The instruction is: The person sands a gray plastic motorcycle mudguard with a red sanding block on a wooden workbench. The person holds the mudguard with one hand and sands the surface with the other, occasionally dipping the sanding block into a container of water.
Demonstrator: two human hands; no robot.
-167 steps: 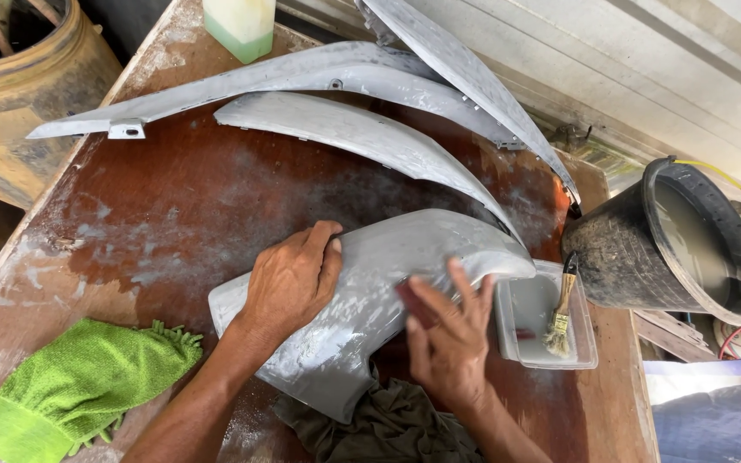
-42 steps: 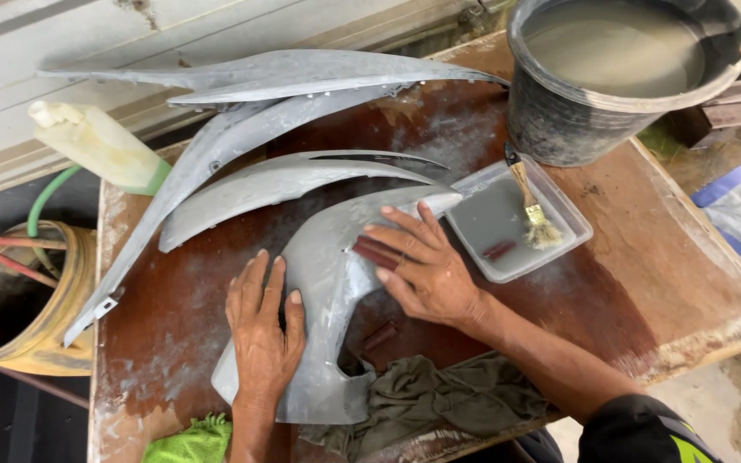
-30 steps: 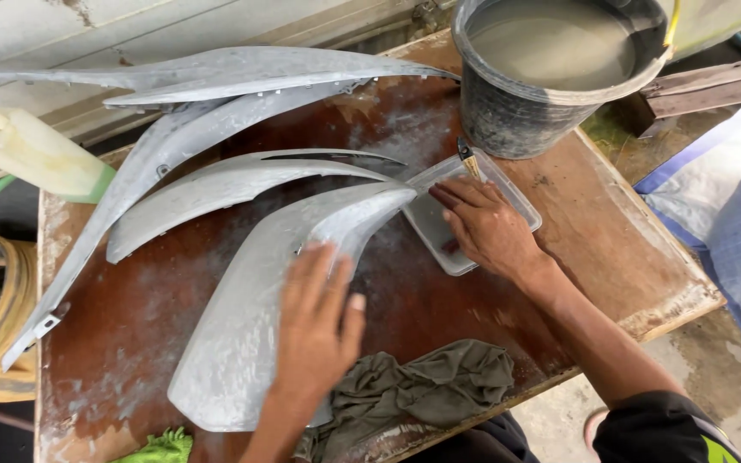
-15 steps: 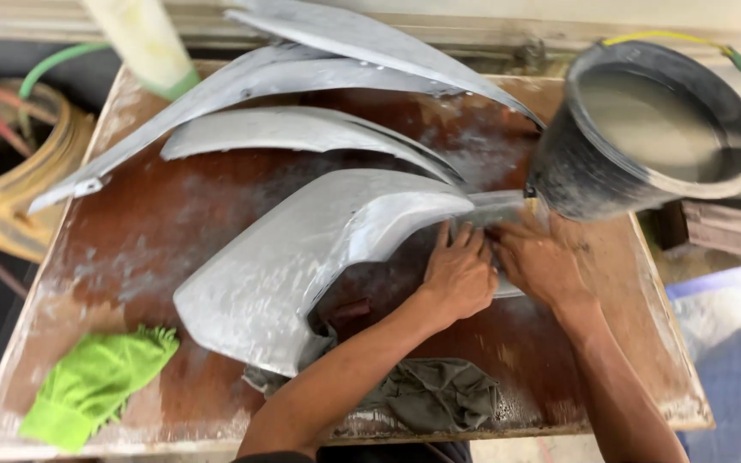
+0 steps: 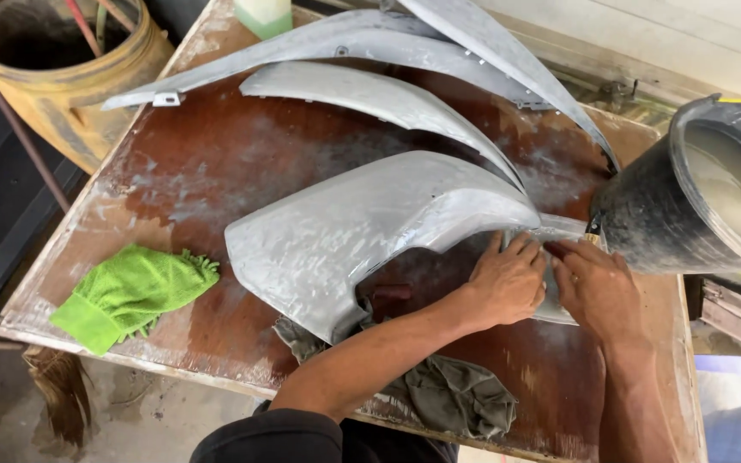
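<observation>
Head view: grey fender panel (image 5: 362,231) lying on brown table (image 5: 216,163). Left hand (image 5: 508,283) and right hand (image 5: 598,291) pressed flat, fingers spread, at its narrow end beside black bucket (image 5: 645,223), gripping nothing. Probably light, stiff, dusty; best held by edges.

surface: brown wooden table (image 5: 216,163), dusty white smears
centre: curved grey body panel (image 5: 362,223)
far side: three long grey trim panels (image 5: 370,90)
near left: green microfibre cloth (image 5: 126,291)
near edge: dark grey rag (image 5: 448,394)
right: shallow grey tray (image 5: 559,274), mostly covered by hands
</observation>
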